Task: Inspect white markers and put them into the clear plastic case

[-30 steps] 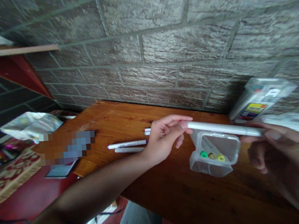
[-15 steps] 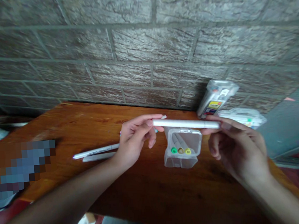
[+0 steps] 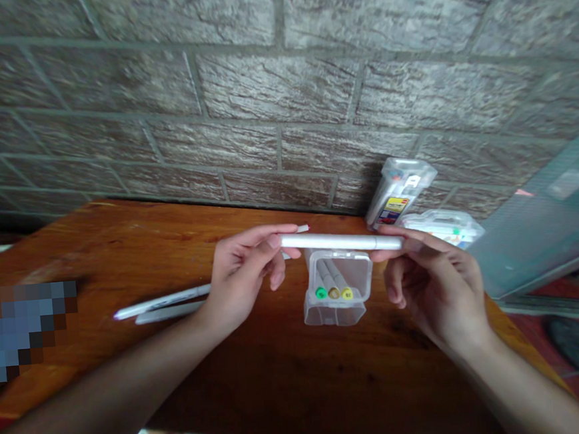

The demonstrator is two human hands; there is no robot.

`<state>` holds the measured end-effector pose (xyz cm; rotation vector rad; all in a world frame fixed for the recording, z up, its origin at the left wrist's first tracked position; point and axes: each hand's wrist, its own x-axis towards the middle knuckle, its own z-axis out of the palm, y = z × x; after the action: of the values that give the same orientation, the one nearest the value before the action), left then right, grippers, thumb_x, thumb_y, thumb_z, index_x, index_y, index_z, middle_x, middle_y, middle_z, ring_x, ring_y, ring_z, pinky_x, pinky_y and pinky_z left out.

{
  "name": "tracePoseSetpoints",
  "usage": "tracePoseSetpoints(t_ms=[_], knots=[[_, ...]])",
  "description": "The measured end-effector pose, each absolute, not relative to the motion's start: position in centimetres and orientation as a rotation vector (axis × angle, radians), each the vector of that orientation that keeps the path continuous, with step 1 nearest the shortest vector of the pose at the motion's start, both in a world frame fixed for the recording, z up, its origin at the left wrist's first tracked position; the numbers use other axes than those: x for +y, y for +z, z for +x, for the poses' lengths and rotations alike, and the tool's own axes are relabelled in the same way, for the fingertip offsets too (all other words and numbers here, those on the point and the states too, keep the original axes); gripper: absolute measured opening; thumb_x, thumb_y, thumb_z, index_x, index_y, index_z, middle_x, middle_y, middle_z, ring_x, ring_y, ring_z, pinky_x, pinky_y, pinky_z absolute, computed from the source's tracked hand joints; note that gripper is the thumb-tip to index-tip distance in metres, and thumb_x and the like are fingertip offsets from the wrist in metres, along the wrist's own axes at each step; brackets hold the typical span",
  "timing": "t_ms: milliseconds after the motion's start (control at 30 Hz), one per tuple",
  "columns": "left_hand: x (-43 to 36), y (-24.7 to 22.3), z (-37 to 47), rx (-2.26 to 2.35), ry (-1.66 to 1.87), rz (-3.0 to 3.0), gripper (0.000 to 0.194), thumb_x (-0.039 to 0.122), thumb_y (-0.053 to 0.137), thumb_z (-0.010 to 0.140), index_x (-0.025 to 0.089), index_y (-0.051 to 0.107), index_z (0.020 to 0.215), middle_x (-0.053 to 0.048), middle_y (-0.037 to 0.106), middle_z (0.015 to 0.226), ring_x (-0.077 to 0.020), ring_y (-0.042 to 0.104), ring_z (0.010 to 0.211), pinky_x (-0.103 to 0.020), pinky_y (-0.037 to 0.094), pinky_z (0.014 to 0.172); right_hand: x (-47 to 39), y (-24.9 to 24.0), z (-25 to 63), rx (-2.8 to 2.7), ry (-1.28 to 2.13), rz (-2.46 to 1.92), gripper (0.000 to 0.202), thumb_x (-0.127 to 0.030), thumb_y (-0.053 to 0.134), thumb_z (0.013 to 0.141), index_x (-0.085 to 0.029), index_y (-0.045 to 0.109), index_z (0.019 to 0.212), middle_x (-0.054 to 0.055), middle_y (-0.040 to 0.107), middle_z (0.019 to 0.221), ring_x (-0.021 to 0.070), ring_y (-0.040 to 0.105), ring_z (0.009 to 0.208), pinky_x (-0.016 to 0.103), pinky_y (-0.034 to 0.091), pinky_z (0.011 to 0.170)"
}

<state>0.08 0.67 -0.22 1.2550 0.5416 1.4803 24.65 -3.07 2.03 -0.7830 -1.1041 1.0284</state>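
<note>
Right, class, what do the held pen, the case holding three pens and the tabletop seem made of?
Held pen: smooth white, probably plastic, with an even, softly shiny barrel.
Case: likely plastic, see-through yet cloudy, with gleaming edges.
Tabletop: apparently varnished wood, given its brown sheen and knot-like spots.

– Centre of the frame: what colour is the marker (image 3: 331, 242)?
– Plain white.
– And the three marker ends (image 3: 333, 293) just below?
– Green, brownish gold, yellow, left to right.
– The table (image 3: 301, 370), lower half?
– Orange-brown wood, darker toward the bottom.
– The wall (image 3: 243, 80) across the top?
– Mottled grey-brown, in a staggered brick pattern with grey-green lines.
</note>
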Motion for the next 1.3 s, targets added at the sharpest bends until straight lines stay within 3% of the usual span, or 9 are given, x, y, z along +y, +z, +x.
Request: tracePoseSetpoints(t_ms=[733, 1300], knots=[[0.32, 0.62, 0.28, 0.465, 1.446, 1.092, 0.025, 0.03, 0.079, 0.092, 0.015, 0.088, 0.111, -0.014, 0.084, 0.084, -0.0094, 0.055, 0.046, -0.021, 0.043, 0.043, -3.3, 2.15, 24.83, -1.094, 1.093, -0.731, 0.025, -0.026, 0.065, 0.1, -0.02, 0.087, 0.111, 0.01, 0.086, 0.087, 0.0125, 0.063, 0.039, 0.02, 0.048, 0.031], [0.29, 0.62, 0.26, 0.477, 1.444, 1.102, 0.026, 0.033, 0.078, 0.093, 0.016, 0.087, 0.111, -0.012, 0.083, 0.083, -0.0089, 0.053, 0.044, -0.022, 0.041, 0.042, -3.26, 2.5, 24.63, -1.064, 1.092, -0.767, 0.02, -0.028, 0.071, 0.096, -0.018, 0.086, 0.104, 0.01, 0.085, 0.083, 0.013, 0.061, 0.037, 0.021, 0.048, 0.031]])
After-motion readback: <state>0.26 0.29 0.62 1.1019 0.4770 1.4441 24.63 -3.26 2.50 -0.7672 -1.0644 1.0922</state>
